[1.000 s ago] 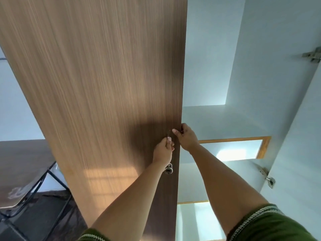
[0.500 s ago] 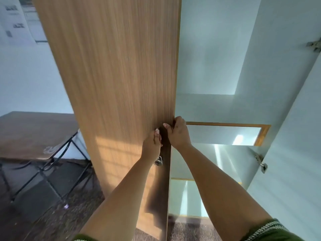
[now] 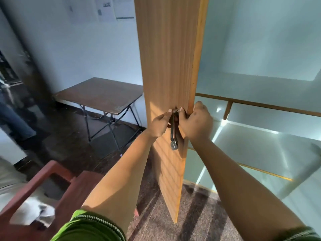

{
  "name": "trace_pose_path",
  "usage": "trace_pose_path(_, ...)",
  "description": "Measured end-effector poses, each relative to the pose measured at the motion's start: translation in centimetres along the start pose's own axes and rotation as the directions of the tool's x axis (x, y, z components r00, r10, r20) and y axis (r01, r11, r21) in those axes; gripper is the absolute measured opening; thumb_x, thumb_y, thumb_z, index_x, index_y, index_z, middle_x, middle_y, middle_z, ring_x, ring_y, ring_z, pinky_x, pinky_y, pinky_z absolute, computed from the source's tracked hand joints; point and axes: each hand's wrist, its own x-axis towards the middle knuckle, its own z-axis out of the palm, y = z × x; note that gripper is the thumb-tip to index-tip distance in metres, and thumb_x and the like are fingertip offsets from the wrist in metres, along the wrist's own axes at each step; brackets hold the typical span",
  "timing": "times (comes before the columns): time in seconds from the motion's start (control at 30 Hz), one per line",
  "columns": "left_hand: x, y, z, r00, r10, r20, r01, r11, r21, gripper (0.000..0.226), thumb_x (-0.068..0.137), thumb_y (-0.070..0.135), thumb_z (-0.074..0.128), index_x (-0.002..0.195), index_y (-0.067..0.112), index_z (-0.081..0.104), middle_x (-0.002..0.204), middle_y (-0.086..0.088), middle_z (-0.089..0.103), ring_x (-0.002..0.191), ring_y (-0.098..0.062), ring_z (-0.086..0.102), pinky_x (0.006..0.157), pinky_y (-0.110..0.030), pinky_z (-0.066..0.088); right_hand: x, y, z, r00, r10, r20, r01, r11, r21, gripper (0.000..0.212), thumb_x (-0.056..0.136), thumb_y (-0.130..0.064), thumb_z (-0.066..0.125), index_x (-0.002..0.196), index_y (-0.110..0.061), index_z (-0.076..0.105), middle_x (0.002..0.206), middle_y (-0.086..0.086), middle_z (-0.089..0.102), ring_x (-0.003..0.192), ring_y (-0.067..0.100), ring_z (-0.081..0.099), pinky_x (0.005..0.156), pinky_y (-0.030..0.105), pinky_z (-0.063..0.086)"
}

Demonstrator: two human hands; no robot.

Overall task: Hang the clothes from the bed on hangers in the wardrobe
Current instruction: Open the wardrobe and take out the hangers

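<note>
A: Nearest to us, at lower left, we see a reddish chair (image 3: 57, 186) with white cloth (image 3: 33, 213) lying on it, partly hidden by the frame.

B: Past that, our left hand (image 3: 159, 125) pinches a small key (image 3: 175, 111) at the wardrobe door (image 3: 166, 66), with a metal keyring (image 3: 173, 146) hanging below. Our right hand (image 3: 195, 123) curls round the door's free edge, fingers wrapped behind it.

A: The door stands open, edge-on to us. To its right the wardrobe (image 3: 260, 58) interior shows pale walls and wood-trimmed shelves (image 3: 257, 106); we see nothing on them.

B: We cannot make out any hangers or a rail. Speckled floor (image 3: 156, 228) lies open below the door's bottom edge.

A: Farther left a brown folding worktop (image 3: 99, 94) stands against the wall, well apart from the door, with papers (image 3: 111, 9) pinned above.
</note>
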Motion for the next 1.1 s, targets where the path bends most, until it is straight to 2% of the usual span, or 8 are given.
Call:
trace_pose_path(0.13, -1.1, -0.4, -4.4, 0.997, -0.025, -0.071, 0.034, 0.991, 0.127, 0.100, 0.070, 0.091, 0.024, 0.125, 0.017, 0.062, 0.120, -0.004, 0.065, 0.109, -0.022, 0.059, 0.104, -0.046, 0.042, -1.0, -2.5, 0.0, 0.996, -0.041, 0.077, 0.047, 0.996, -0.076, 0.040, 0.084, -0.048, 0.060, 0.084, -0.010, 0.051, 0.074, 0.002, 0.049, 0.064, 0.020, 0.049, 0.059, 0.027, 0.033)
trace_pose_path(0.4, -4.5, 2.5, -11.0, 0.949, 0.262, -0.176, -0.297, 0.929, -0.218, 0.035, 0.097, 0.058, 0.039, 0.117, 0.037, 0.059, 0.116, 0.017, 0.062, 0.110, -0.002, 0.057, 0.102, -0.039, 0.046, -5.1, -9.8, 2.5, 0.987, -0.162, 0.016, 0.161, 0.985, 0.054, 0.034, 0.081, -0.040, 0.062, 0.067, -0.018, 0.041, 0.058, -0.006, 0.043, 0.046, 0.010, 0.037, 0.044, 0.018, 0.018)
trace_pose_path(0.47, -5.3, 2.4, -12.5, 0.944, 0.310, -0.113, -0.328, 0.920, -0.214, 0.044, 0.091, 0.063, 0.047, 0.128, 0.039, 0.052, 0.124, 0.017, 0.059, 0.116, -0.002, 0.055, 0.099, -0.037, 0.048, -6.4, -12.0, 3.5, 0.979, -0.195, 0.057, 0.187, 0.975, 0.116, 0.027, 0.081, -0.035, 0.063, 0.073, -0.019, 0.042, 0.063, -0.003, 0.046, 0.050, 0.017, 0.044, 0.046, 0.020, 0.020)
trace_pose_path(0.57, -6.0, 1.4, -15.1, 0.921, 0.360, -0.147, -0.373, 0.925, -0.073, 0.070, 0.082, 0.058, 0.065, 0.141, 0.033, 0.038, 0.127, 0.014, 0.059, 0.111, -0.001, 0.058, 0.094, -0.029, 0.050, -8.0, -14.9, 5.4, 0.940, -0.267, 0.214, 0.239, 0.960, 0.147, 0.024, 0.084, -0.028, 0.061, 0.098, -0.010, 0.054, 0.084, 0.007, 0.059, 0.068, 0.026, 0.060, 0.059, 0.025, 0.035)
trace_pose_path(0.73, -5.9, -1.0, -20.2, 0.833, 0.405, -0.377, -0.348, 0.913, 0.212, 0.029, 0.091, 0.023, 0.058, 0.117, 0.015, 0.048, 0.067, 0.013, 0.051, 0.062, -0.002, 0.051, 0.071, -0.032, 0.048, -9.6, -19.8, 7.6, 0.830, -0.381, 0.406, 0.312, 0.922, 0.228, 0.033, 0.090, -0.019, 0.061, 0.117, -0.003, 0.049, 0.105, 0.012, 0.056, 0.075, 0.024, 0.061, 0.066, 0.028, 0.046)
trace_pose_path(0.87, -5.8, -2.5, -24.2, 0.827, 0.400, -0.395, -0.328, 0.914, 0.239, 0.015, 0.094, 0.021, 0.056, 0.103, 0.014, 0.045, 0.072, 0.003, 0.051, 0.064, -0.011, 0.051, 0.071, -0.035, 0.049, -10.5, -23.4, 10.0, 0.808, -0.405, 0.428, 0.314, 0.911, 0.269, 0.030, 0.097, -0.024, 0.054, 0.120, -0.005, 0.049, 0.106, 0.012, 0.054, 0.065, 0.015, 0.054, 0.061, 0.023, 0.041)
trace_pose_path(1.0, -5.3, -3.6, -27.5, 0.824, 0.405, -0.397, -0.317, 0.909, 0.270, 0.023, 0.095, 0.022, 0.057, 0.110, 0.007, 0.046, 0.086, -0.015, 0.059, 0.077, -0.026, 0.059, 0.077, -0.041, 0.051, -10.8, -26.5, 12.6, 0.803, -0.358, 0.477, 0.268, 0.931, 0.247, 0.024, 0.099, -0.023, 0.049, 0.116, -0.005, 0.049, 0.105, 0.012, 0.053, 0.080, 0.029, 0.063, 0.073, 0.038, 0.053)
trace_pose_path(1.1, -4.9, -5.0, -29.3, 0.809, 0.408, -0.424, -0.313, 0.908, 0.277, 0.025, 0.095, 0.022, 0.057, 0.113, 0.008, 0.046, 0.092, -0.012, 0.062, 0.084, -0.024, 0.060, 0.076, -0.037, 0.051, -10.7, -28.4, 14.3, 0.772, -0.376, 0.513, 0.340, 0.926, 0.167, 0.029, 0.101, -0.019, 0.045, 0.125, -0.003, 0.045, 0.111, 0.014, 0.051, 0.086, 0.028, 0.063, 0.072, 0.031, 0.049)
